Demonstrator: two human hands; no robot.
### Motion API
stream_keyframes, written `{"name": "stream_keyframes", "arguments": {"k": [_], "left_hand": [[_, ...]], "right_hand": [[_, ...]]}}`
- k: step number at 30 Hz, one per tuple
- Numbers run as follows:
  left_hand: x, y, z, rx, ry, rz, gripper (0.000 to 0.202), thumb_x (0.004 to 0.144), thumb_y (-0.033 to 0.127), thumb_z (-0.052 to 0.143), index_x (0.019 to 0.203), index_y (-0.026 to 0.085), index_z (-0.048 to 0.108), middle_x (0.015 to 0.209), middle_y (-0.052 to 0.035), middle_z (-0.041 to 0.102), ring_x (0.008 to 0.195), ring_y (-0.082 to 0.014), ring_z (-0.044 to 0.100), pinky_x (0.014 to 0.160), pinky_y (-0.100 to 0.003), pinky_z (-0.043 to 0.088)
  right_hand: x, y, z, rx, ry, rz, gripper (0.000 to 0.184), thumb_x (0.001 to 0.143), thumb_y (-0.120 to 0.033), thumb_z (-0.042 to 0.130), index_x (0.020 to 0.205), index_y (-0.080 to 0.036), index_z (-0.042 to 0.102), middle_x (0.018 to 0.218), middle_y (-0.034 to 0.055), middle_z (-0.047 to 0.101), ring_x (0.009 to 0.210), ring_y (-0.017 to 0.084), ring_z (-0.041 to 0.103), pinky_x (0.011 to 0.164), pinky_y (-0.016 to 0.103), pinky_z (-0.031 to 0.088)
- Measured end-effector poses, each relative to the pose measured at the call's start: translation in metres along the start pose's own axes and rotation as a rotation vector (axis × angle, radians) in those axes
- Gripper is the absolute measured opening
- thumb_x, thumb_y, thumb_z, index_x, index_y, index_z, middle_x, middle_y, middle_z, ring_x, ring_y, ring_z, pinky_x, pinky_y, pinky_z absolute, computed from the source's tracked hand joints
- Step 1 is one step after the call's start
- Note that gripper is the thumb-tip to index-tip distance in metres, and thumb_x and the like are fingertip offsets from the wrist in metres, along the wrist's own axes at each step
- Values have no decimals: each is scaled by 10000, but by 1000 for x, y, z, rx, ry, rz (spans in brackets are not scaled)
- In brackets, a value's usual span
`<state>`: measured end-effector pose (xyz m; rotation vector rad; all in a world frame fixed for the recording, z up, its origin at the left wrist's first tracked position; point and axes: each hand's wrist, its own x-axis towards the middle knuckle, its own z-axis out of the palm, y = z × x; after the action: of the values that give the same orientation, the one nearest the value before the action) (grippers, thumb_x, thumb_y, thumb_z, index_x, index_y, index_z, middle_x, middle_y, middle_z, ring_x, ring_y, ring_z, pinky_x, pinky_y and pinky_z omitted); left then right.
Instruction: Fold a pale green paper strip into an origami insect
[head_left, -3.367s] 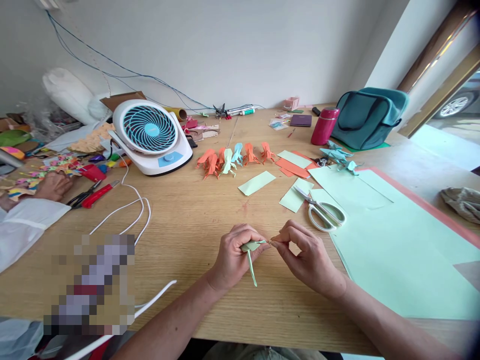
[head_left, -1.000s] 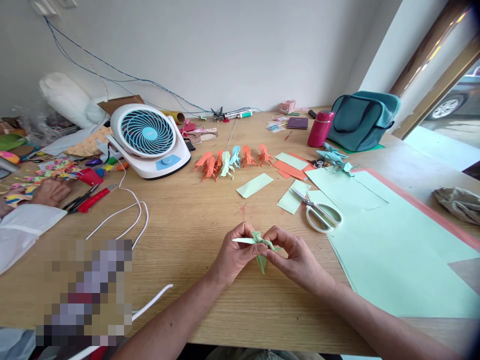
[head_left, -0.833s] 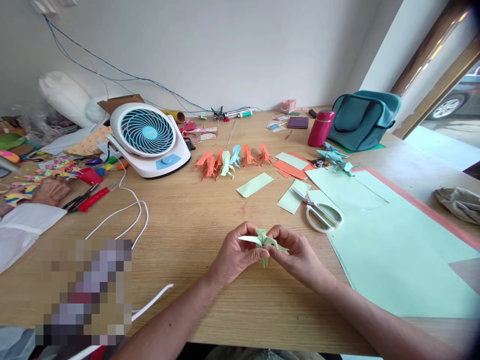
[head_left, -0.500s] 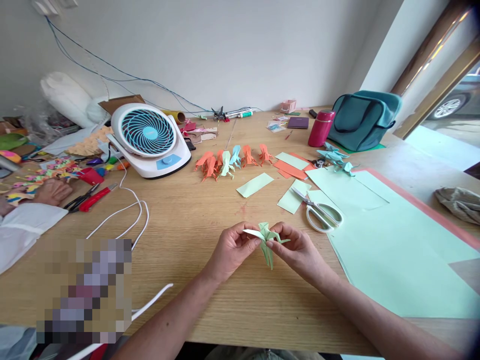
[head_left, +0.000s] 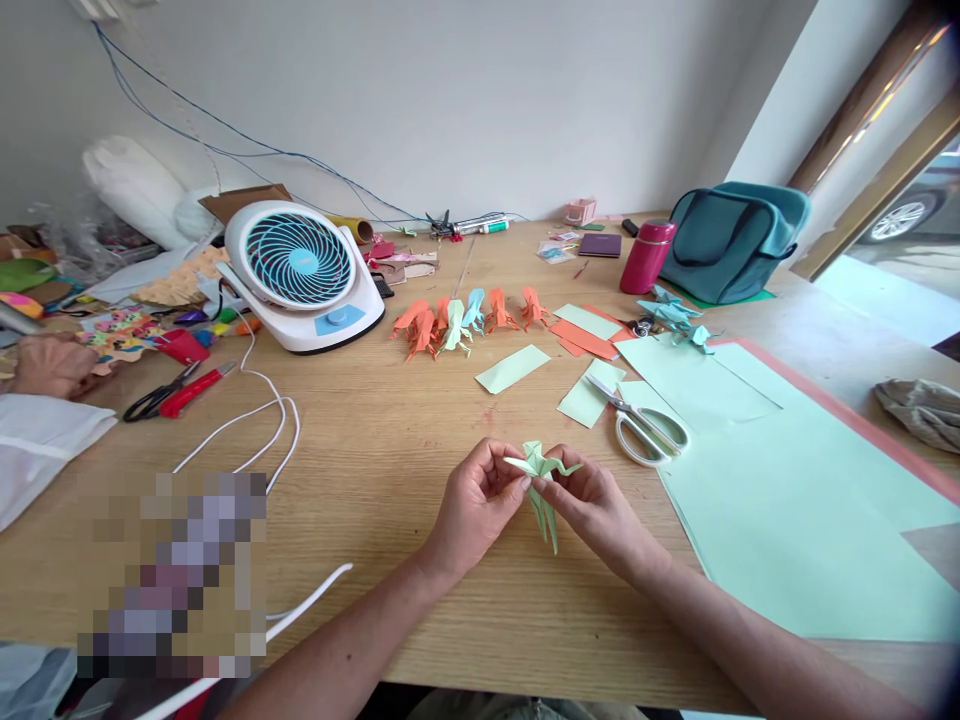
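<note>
A small pale green folded paper figure (head_left: 541, 478) is held between both my hands above the wooden table (head_left: 390, 440). My left hand (head_left: 472, 505) pinches its left side with thumb and fingers closed. My right hand (head_left: 596, 510) pinches its right side. Thin paper legs hang down from the figure between my hands. A row of finished orange, green and blue paper figures (head_left: 469, 315) stands farther back on the table.
White-handled scissors (head_left: 645, 425) lie right of my hands beside large green paper sheets (head_left: 787, 480). Green strips (head_left: 514, 367), a white fan (head_left: 300, 275), a white cable (head_left: 255, 420), a red bottle (head_left: 646, 255) and a teal bag (head_left: 731, 240) are around. Another person's hand (head_left: 49, 365) rests at far left near red-handled scissors (head_left: 176, 390).
Over the frames both my hands turned the green figure, so its legs now hang downward, and lifted it slightly away from me. The other person's hand at far left shifted further left.
</note>
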<state>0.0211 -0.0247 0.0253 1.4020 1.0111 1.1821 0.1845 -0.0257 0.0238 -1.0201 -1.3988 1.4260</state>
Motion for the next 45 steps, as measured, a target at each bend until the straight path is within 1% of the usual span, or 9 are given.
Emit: {"name": "stream_keyframes", "arguments": {"k": [4,8,16,23,29,33,38,41,45], "left_hand": [[-2,1,-2,65,16,62,170,883,224,644,1042,187,599,822,5,555,749,-115,541,703,-210,472],[-3,1,-4,71,78,92,152,879,208,636,1017,199,575,803,21,492,734,-108,508,677,-195,451],[-3,5,-4,133,31,74,100,911,260,601,925,171,644,739,5,535,674,-120,480,633,-221,423],[-4,7,-3,162,89,60,82,892,234,600,909,172,650,701,15,546,605,-105,471,554,-199,395],[-5,5,-3,217,124,74,114,811,94,577,864,176,636,777,5,642,613,-97,531,539,-183,409],[-4,4,-6,335,144,132,184,778,44,552,846,184,651,829,-8,638,709,-122,597,561,-189,439],[-5,1,-10,556,132,299,235,775,16,554,891,195,653,865,-18,615,686,-124,575,543,-210,422],[-6,-1,-10,641,107,366,241,807,17,545,939,200,629,882,-26,631,705,-139,578,593,-238,441],[-7,-1,-11,723,87,437,240,843,23,525,975,210,596,879,-42,655,802,-180,610,674,-270,465]], "right_hand": [[1,-5,0,40,1,75,446,788,-600,705,757,-194,524,700,-24,460,645,124,388,599,261,352],[2,0,0,70,10,107,480,758,-623,717,707,-190,515,692,-25,443,618,110,352,548,249,317],[2,7,2,67,-12,101,468,765,-607,725,732,-190,514,675,-32,460,629,114,391,574,250,361],[0,11,1,-69,13,5,390,855,-553,654,781,-208,487,641,-47,434,587,115,390,529,243,347],[-5,9,2,-371,117,-206,185,923,-316,593,789,-214,517,741,-3,543,694,152,505,649,277,423],[-7,6,1,-469,144,-345,140,917,-207,564,783,-224,525,748,3,550,707,162,519,676,294,433],[-5,8,1,-496,152,-432,139,906,-150,548,794,-228,521,767,15,537,724,174,523,678,306,440],[-4,8,1,-478,146,-434,128,902,-136,546,815,-228,531,800,21,563,745,174,535,700,306,449],[-4,9,0,-433,110,-341,94,895,-144,563,858,-229,549,799,2,603,716,152,543,695,284,453]]}}
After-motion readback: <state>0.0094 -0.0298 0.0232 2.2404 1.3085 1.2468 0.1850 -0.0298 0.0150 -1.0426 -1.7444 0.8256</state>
